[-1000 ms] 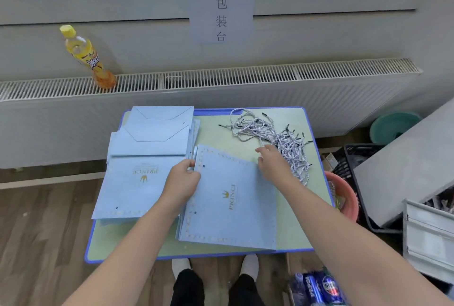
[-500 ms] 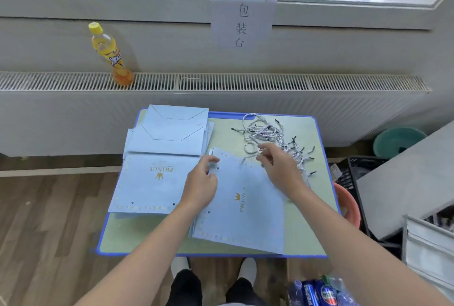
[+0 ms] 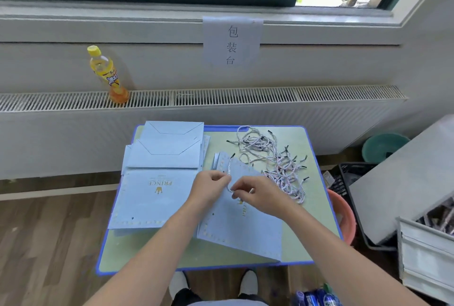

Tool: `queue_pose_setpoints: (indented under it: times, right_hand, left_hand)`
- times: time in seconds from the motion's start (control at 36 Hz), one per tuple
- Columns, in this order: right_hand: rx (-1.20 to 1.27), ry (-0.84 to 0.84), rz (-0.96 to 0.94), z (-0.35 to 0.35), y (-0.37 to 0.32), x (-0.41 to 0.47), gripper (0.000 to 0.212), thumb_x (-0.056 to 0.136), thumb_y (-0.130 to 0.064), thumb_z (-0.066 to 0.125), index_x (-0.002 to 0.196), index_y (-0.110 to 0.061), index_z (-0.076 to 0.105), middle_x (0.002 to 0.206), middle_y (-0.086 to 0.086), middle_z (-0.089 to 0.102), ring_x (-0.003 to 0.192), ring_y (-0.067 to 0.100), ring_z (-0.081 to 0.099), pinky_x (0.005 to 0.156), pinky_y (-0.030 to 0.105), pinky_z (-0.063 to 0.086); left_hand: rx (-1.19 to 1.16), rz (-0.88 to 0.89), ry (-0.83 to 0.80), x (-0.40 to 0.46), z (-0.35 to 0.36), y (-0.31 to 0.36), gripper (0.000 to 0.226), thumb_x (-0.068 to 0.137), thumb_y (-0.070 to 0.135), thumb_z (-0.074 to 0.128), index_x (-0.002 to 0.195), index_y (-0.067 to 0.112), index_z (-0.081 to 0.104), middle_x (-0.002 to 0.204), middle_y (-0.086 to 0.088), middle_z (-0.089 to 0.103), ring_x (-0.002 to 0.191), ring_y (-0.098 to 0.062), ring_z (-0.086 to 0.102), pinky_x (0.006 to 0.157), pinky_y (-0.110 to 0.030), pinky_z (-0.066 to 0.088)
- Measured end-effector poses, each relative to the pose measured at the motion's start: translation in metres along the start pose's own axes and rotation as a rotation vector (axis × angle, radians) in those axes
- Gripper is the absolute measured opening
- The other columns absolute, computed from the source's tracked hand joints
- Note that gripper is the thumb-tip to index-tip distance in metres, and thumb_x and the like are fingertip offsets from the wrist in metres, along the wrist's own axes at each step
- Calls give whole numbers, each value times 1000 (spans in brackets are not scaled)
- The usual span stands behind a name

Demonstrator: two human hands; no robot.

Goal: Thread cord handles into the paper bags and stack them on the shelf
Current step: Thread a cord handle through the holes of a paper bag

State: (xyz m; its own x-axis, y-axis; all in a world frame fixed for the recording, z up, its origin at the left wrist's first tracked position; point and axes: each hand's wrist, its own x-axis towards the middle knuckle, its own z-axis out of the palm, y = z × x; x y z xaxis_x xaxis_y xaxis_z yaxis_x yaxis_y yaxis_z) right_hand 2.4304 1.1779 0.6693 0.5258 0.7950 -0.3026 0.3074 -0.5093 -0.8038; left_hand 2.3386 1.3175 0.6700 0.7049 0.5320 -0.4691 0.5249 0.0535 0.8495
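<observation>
Item: one cord (image 3: 229,170), soft, limp and light; we are judging it best taken near its stiff dark tip for feeding through a hole. We are pinching it with both hands: left hand (image 3: 208,189) and right hand (image 3: 258,194), fingers curled, are meeting over the far part of the flat paper bag (image 3: 242,227), which is lying thin and easily creased on the table (image 3: 317,212). The loose cord pile (image 3: 275,160) is lying far right; the bag stack (image 3: 157,183) is lying left.

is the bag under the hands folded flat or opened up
Folded flat. The paper bag lies flat on the table, its printed face up, while the left hand and right hand pinch a cord above it.
</observation>
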Motion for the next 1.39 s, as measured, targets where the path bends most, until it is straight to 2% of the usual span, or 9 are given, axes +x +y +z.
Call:
queue_pose_setpoints:
  times: [0.14, 0.31, 0.47, 0.64, 0.75, 0.83, 0.97, 1.17, 1.39]
  right_hand:
    - [-9, -17, 32, 0, 8, 2, 13, 91, -15, 62, 97, -19, 73, 90, -7, 74, 79, 0, 66, 77, 14, 50]
    - [183, 191, 166, 2, -5, 28, 12, 97, -22, 54, 99, -17, 64, 93, 2, 71, 74, 11, 64, 75, 34, 51]
    - [110, 340, 197, 13, -27, 51, 17, 91, -29, 64, 98, -13, 66, 82, -7, 62, 77, 11, 56, 71, 23, 39]
    - [135, 429, 229, 12, -32, 57, 12, 92, -22, 62, 83, -15, 68, 70, -8, 62, 73, 14, 56, 64, 25, 42]
    - [154, 374, 200, 10, -24, 50, 16, 95, -14, 58, 89, -12, 73, 70, -2, 65, 68, 15, 59, 75, 41, 54]
    - [123, 306, 198, 11, -18, 38, 22, 96, -5, 52, 107, -8, 72, 84, 1, 68, 74, 11, 64, 78, 36, 56]
    - [25, 326, 123, 20, -23, 27, 14, 89, -6, 65, 101, -8, 70, 82, 0, 68, 72, 9, 62, 65, 4, 42]
    - [-60, 394, 114, 21, -29, 29, 10, 87, -9, 66, 92, -9, 74, 86, 2, 72, 77, 13, 61, 75, 23, 47]
    - [-84, 434, 124, 18, -35, 31, 11, 85, -8, 62, 85, -10, 73, 80, 0, 69, 77, 16, 59, 71, 27, 45]
  left_hand:
    - [24, 30, 20, -3, 0, 0, 7, 86, 13, 68, 79, 13, 70, 75, 6, 66, 72, -7, 58, 68, -18, 43]
    - [169, 92, 26, -4, -1, -3, 6, 85, 15, 69, 80, 15, 71, 76, 11, 65, 76, -7, 59, 75, -23, 46]
    - [324, 177, 46, -7, -1, -3, 8, 87, 16, 65, 82, 14, 71, 70, 15, 60, 70, -2, 54, 61, -11, 37]
    - [320, 240, 60, -7, 0, -9, 9, 88, 17, 65, 95, 15, 71, 87, 11, 65, 84, -7, 57, 69, -11, 37]
    - [188, 225, 87, -7, -5, -11, 33, 88, 9, 63, 116, 25, 59, 109, 15, 60, 103, -7, 57, 87, -20, 45]
    - [102, 169, 114, -6, -7, -12, 41, 88, 6, 62, 120, 28, 49, 108, 12, 59, 99, -10, 60, 77, -24, 51]
    - [34, 175, 121, -5, -7, -11, 29, 88, 6, 62, 110, 25, 55, 100, 16, 62, 99, -2, 61, 71, -10, 47]
    - [-15, 224, 97, -6, -6, -6, 34, 87, 1, 61, 109, 27, 63, 97, 23, 63, 88, 16, 58, 69, -4, 46]
    - [32, 236, 47, -12, -5, -1, 39, 89, 6, 58, 116, 33, 65, 100, 19, 69, 87, 1, 65, 72, -17, 54]
